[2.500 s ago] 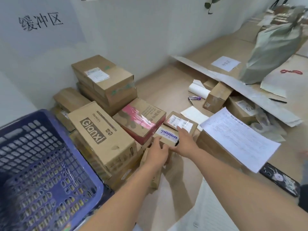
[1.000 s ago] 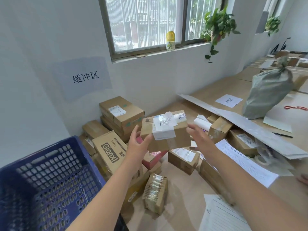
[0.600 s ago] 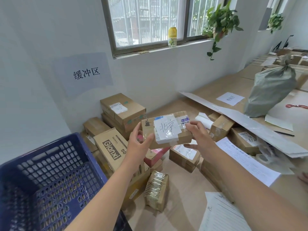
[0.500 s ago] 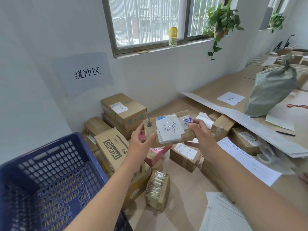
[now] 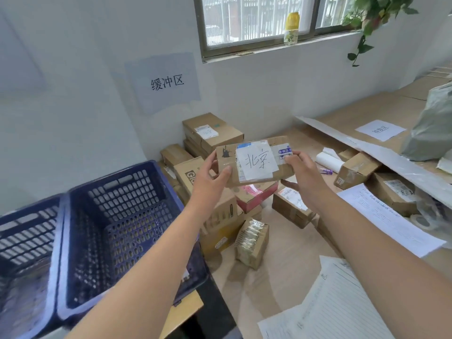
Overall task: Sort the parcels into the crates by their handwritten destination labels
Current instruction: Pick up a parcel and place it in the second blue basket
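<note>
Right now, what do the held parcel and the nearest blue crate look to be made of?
Held parcel: brown corrugated cardboard by the look, matte, with glossy clear tape over its white paper label. Blue crate: apparently moulded plastic, slightly shiny, with perforated walls and floor.

Small cardboard parcel (image 5: 254,162) held up between both hands, left hand (image 5: 210,178) gripping its left end, right hand (image 5: 302,173) its right end. White label (image 5: 256,161) facing the camera, handwritten 北京. Two blue crates (image 5: 117,231) side by side at lower left. More boxes (image 5: 212,133) piled on the desk (image 5: 288,245) below.
</note>
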A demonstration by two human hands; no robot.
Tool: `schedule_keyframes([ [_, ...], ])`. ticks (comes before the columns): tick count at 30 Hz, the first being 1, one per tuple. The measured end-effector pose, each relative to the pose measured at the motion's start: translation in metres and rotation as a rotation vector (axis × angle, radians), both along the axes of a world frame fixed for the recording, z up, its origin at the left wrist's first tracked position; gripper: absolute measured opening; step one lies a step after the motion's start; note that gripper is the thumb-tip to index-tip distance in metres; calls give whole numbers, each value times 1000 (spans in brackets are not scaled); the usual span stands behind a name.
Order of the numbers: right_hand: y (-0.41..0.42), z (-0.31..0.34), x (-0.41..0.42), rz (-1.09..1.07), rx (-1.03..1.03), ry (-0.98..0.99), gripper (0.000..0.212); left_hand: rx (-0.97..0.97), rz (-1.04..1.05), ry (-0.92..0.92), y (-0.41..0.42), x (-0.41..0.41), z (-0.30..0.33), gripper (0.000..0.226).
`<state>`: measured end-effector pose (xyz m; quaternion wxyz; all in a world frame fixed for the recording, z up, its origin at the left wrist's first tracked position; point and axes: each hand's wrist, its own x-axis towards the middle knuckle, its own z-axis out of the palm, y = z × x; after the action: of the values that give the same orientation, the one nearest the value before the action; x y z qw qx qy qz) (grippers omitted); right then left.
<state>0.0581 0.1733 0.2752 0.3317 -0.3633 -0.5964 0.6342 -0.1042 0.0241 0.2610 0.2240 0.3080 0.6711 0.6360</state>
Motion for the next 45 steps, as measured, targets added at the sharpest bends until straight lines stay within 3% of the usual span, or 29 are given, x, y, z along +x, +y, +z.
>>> schedule_keyframes([
  [6,-80,3,-43,210,-30,58,18,-31,183,29,-107,-18,7,64],
  [10,-137,2,-77,325,-4,48,11,7,294,49,-180,-30,10,44],
  [14,-188,6,-103,375,18,60,5,21,356,57,-238,-41,16,43],
  [24,-290,3,-156,462,61,-22,16,-1,396,33,-350,-81,4,40],
  [28,-307,-13,-175,436,151,-185,23,-194,362,83,-369,-99,-1,65],
  [34,-291,-45,-207,427,265,-445,29,-476,254,211,-349,-128,-24,68],
  [37,-269,-66,-226,523,287,-583,30,-699,157,245,-326,-148,-44,69],
  [41,-243,-89,-246,749,136,-727,66,-1140,-16,263,-298,-162,-55,50],
  [45,-229,-117,-262,1025,47,-896,44,-1356,-188,336,-280,-170,-68,39],
])
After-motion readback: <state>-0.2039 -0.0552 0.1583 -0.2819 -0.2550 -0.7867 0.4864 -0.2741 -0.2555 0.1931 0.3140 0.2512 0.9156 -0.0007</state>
